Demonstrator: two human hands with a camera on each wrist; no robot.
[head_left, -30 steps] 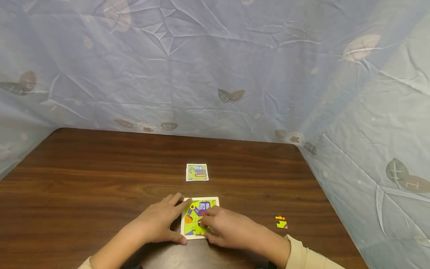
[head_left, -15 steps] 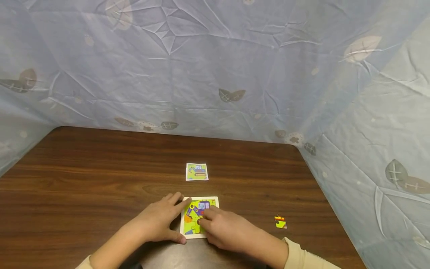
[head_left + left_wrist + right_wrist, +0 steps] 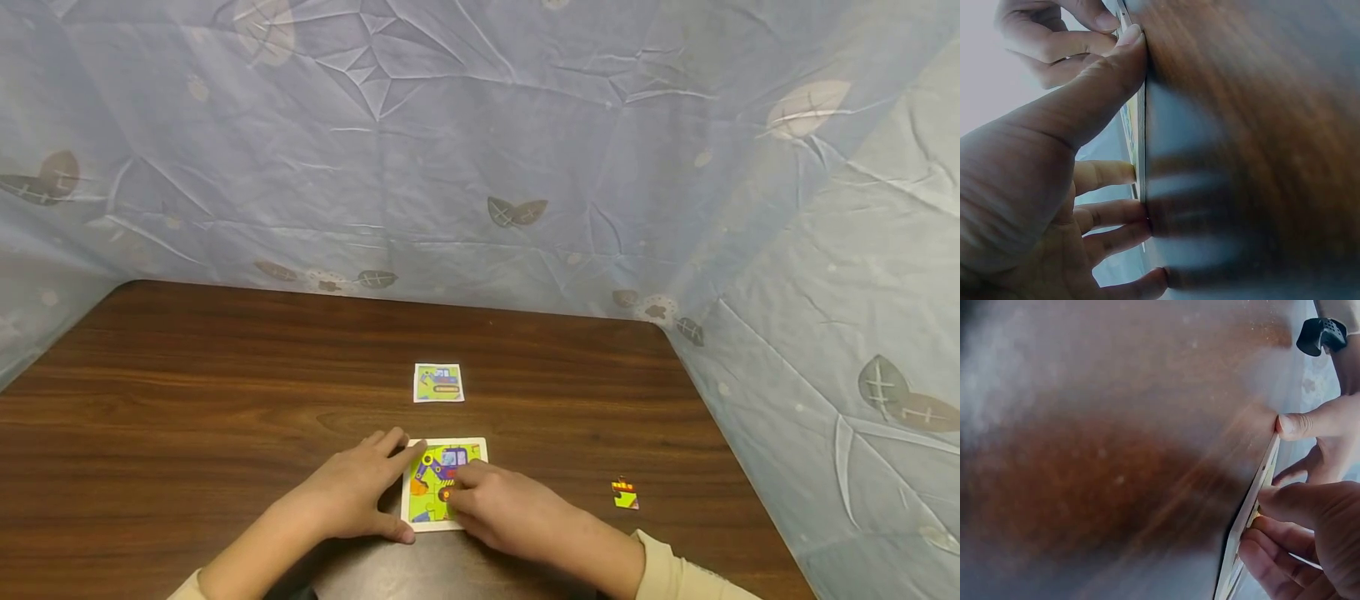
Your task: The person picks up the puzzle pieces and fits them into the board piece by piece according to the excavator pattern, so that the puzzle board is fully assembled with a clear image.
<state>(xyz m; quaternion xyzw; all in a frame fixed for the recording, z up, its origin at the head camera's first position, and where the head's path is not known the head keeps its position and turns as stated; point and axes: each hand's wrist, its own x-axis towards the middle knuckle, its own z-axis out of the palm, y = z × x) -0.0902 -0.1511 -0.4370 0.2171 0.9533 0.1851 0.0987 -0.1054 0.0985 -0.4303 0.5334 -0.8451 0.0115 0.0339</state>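
Observation:
A square jigsaw puzzle tray [image 3: 435,527] with a pale border lies near the table's front edge, showing a purple digger on green. My left hand [image 3: 352,492] is spread along its left side, thumb at the near edge and index finger at the far left corner. Over the lower right of the tray, my right hand [image 3: 510,508] pinches a green puzzle piece [image 3: 446,495] with a wheel on it, between thumb and curled fingers. The hand hides most of that piece. In the right wrist view the right thumb and fingertips [image 3: 1260,520] meet at the tray's surface.
One loose puzzle piece [image 3: 624,493], yellow-green and red, lies on the table to the right. Behind the tray is a small card [image 3: 438,383] with the same digger picture. Pale blue cloth [image 3: 450,167] hangs behind and beside the brown wooden table [image 3: 225,375].
The right fingers have shifted slightly on the wheel piece, and it looks flatter in the tray now. The left hand, the card and the loose piece have stayed put.

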